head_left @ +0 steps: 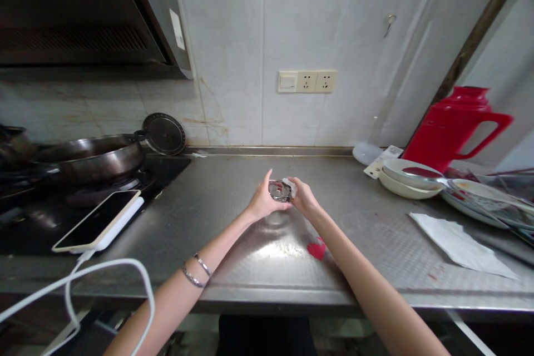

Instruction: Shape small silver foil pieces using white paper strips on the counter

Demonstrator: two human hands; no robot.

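Observation:
A small round, shiny metal-and-glass object [278,191] is held just above the steel counter. It has a clear or reflective top with a reddish patch; its exact kind is hard to make out. My left hand [262,201] wraps round its left side, thumb pointing up. From the right, my right hand [304,198] pinches a crumpled white tissue [288,183] against the object's rim. On the counter near my right forearm lies a red scrap [317,249], partly hidden by the arm.
Left are a phone [100,219] with a white cable [104,262], and a steel pan [94,158] on the black stove [37,222]. At right stand a red thermos jug [454,128], stacked bowls [411,189] and a plate [463,206], with a folded white tissue [461,245] in front.

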